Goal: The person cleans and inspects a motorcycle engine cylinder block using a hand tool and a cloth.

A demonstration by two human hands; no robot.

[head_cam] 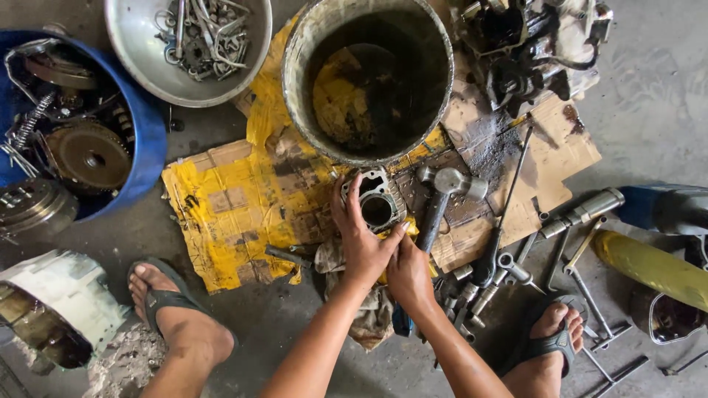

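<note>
Engine cylinder block (376, 203) is held on the yellow cardboard (236, 206) laid on the floor.

At the far left a blue tub (151, 133) of gears is seen, then a metal bowl (133, 44) of tools. The cylinder is gripped on its left flank by the left hand (361, 239), fingers closed around it; the right hand (408, 274) is curled beside it, its hold hidden. Judged heavy, rigid and oily, it is best taken by the outer fins. A hammer (442, 195) lies just to the right.
</note>
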